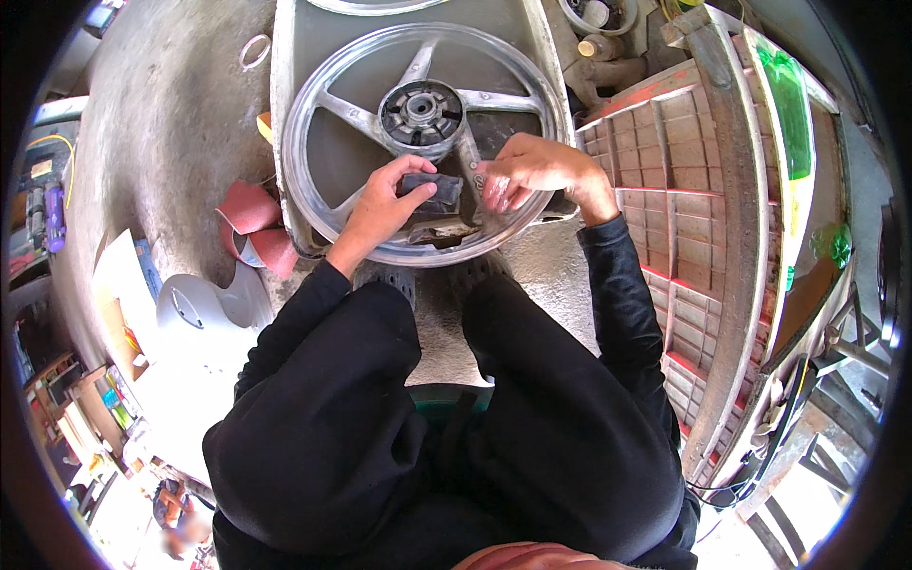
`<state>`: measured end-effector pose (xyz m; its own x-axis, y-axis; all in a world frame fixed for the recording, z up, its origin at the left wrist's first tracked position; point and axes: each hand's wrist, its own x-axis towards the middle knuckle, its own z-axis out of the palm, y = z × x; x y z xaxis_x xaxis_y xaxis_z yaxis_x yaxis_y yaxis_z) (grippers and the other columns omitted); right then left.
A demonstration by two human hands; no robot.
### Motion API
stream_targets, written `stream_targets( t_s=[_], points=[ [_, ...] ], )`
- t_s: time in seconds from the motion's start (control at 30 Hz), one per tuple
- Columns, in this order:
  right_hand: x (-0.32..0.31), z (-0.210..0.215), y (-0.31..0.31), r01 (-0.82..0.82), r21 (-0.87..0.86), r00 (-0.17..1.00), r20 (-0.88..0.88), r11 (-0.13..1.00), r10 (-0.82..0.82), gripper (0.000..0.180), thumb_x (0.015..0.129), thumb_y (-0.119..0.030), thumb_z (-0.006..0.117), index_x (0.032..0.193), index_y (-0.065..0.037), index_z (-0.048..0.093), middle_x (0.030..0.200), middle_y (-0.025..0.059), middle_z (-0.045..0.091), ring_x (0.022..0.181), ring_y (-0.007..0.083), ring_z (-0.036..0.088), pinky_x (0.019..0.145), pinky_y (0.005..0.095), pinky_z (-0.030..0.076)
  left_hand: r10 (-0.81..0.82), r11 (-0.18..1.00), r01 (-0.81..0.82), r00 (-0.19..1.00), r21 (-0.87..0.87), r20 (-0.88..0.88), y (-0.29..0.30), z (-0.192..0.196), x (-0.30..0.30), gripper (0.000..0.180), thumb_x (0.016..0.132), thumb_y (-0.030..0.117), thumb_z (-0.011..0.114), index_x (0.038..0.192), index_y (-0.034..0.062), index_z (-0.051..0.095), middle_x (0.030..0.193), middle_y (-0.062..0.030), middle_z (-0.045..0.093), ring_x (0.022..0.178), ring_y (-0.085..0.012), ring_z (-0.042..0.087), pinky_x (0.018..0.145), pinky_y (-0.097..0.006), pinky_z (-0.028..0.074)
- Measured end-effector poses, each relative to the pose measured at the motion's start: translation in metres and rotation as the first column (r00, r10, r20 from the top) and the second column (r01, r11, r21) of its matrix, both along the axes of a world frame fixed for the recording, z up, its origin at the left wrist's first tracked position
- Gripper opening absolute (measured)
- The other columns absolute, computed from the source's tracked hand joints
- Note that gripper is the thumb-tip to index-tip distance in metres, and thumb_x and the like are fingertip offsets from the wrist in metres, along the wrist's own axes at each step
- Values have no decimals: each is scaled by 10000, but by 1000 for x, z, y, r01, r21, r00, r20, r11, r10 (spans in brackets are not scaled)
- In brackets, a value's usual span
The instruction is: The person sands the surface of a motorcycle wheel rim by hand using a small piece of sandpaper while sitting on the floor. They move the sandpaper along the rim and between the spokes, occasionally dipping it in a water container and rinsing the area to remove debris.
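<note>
A silver spoked wheel rim (323,95) lies flat on a grey slab in front of me, its dark hub (421,112) at the centre. My left hand (380,204) presses a dark folded piece of abrasive cloth (432,190) against the near part of the rim. My right hand (527,171) rests on the rim's near right side, fingers curled around a spoke. Both sleeves are black and my knees in black trousers fill the lower view.
Reddish sheets of sandpaper (249,217) lie on the concrete to the left of the slab. A white moulded panel (204,304) sits lower left. A red brick wall (684,218) and a wooden plank (736,209) run along the right. A bottle (598,46) stands beyond the rim.
</note>
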<state>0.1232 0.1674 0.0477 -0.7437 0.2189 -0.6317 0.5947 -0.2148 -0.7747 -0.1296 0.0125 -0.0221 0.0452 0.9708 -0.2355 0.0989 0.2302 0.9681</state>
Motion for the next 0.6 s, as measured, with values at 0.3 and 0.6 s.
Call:
stream_targets(
  t_s=[0.3,0.6],
  points=[
    [5,-134,27,96,613,948,183,784,-259,499,1061,-418,620,1082,48,798,961,206,804,925,306,802,998,407,583,-4,995,16,992,-95,124,6,10,9,314,952,46,785,1233,-4,654,1104,-71,734,970,-109,692,892,-283,567],
    [-27,-18,7,174,-94,981,-66,980,-180,557,1089,-471,634,1121,64,789,971,176,806,926,278,797,824,366,658,-84,985,101,989,-144,118,10,-5,13,363,976,81,736,1304,-29,625,1146,-110,742,1062,-161,718,931,-320,562]
  ],
)
